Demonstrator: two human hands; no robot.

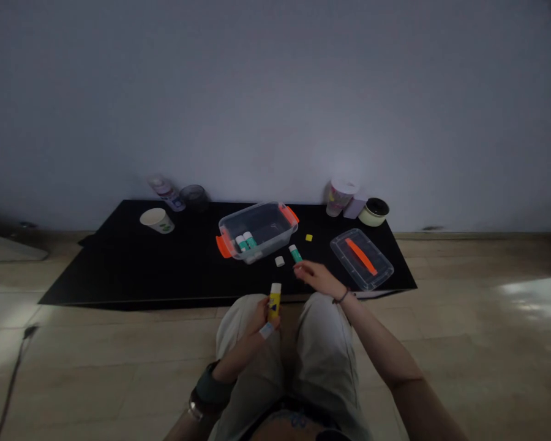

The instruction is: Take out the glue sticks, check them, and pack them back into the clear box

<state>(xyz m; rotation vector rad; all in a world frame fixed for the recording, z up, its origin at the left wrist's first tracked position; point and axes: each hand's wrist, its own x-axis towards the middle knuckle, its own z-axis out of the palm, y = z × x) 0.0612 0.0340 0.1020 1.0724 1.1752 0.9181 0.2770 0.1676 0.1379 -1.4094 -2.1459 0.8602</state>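
My left hand [259, 315] is closed around a yellow glue stick [274, 301], which stands upright with its white cap on top, just over my lap. Past the table's near edge, my right hand [319, 277] has its fingertips closed at the lower end of a green glue stick [295, 253] with a white top; the fingers partly cover that end. A small white block [280, 261] lies to the left of this stick, and a small yellow block [309, 237] beyond it. Two more green glue sticks [246, 241] rest inside a clear plastic box [275, 245] with orange latches.
The box's clear lid [344, 260] with an orange handle lies at the right of the black table [133, 275]. A paper cup [156, 219], a bottle [168, 193] and a dark bowl [194, 197] stand at the left. A plastic cup [338, 199] and a cream pot [373, 214] stand back right.
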